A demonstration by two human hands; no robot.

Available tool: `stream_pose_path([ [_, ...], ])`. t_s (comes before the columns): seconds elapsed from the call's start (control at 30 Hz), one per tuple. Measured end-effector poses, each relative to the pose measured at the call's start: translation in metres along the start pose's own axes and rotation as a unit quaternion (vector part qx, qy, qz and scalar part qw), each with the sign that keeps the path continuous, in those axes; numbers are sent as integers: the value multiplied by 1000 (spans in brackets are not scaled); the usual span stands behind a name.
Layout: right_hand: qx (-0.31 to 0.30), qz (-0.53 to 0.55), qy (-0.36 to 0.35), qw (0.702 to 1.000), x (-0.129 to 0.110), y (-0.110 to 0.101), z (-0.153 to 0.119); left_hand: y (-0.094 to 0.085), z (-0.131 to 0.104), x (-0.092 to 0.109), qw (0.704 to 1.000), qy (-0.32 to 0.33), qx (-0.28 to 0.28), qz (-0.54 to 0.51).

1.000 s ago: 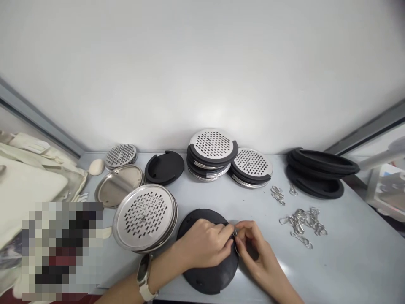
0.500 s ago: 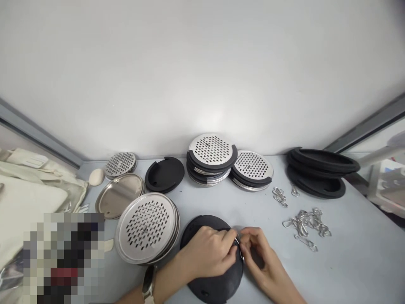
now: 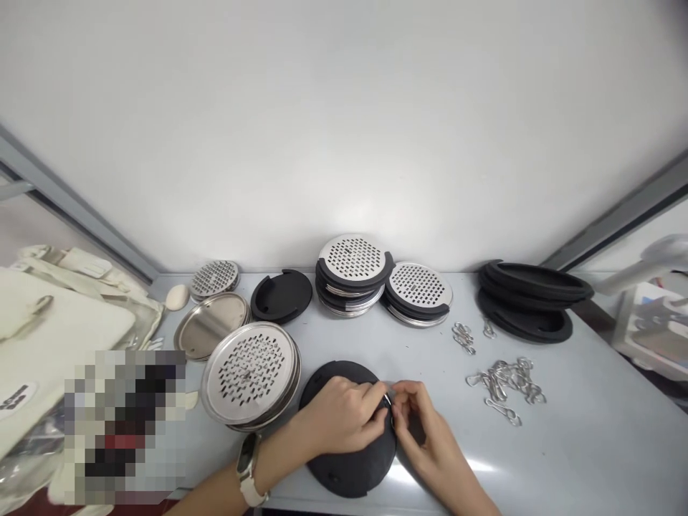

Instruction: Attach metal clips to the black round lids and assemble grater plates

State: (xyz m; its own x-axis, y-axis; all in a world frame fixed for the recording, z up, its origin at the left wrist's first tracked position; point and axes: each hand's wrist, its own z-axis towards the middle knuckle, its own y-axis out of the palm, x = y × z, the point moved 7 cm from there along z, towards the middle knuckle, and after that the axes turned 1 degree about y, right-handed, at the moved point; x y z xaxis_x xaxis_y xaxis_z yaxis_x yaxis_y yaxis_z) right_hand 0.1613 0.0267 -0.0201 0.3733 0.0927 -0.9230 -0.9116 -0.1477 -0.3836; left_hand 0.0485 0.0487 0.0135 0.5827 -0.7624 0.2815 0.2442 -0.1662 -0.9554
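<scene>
A round black disc (image 3: 352, 474) lies at the front of the table, a small hole near its lower edge. My left hand (image 3: 344, 416) rests across it, fingers curled and pinching at its right rim. Right beside, my right hand (image 3: 424, 430) has thumb and forefinger pinched on a small shiny metal clip (image 3: 388, 400), which sits at the disc's rim between both hands. How the clip meets the disc is hidden by my fingers. Off to the right, a pile of loose metal clips (image 3: 502, 380) resembles the one I hold.
To the left stand a stack of perforated metal grater discs (image 3: 250, 376) and plain metal discs (image 3: 212, 326). Behind are a black holder (image 3: 282, 297) and graters in black holders (image 3: 355, 261). More black discs (image 3: 529, 315) are stacked at right; cream bags (image 3: 69, 322) lie far left.
The camera view has shifted slightly, so my hands and the disc sit a little further left in the picture. Both hands keep their pinch at the disc's rim.
</scene>
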Motion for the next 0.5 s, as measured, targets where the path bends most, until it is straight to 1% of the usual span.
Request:
stream_pose_path([
  [0.27, -1, -9, -16, 1000, -5, 0, 1, -3, -1, 1, 1000, -1, 26, 10],
  [0.4, -8, -17, -26, 999, -10, 0, 0, -4, -1, 1, 999, -7, 29, 15],
  [0.5, 1, -20, -34, 999, -11, -2, 0, -3, -2, 1, 999, -1, 28, 24],
])
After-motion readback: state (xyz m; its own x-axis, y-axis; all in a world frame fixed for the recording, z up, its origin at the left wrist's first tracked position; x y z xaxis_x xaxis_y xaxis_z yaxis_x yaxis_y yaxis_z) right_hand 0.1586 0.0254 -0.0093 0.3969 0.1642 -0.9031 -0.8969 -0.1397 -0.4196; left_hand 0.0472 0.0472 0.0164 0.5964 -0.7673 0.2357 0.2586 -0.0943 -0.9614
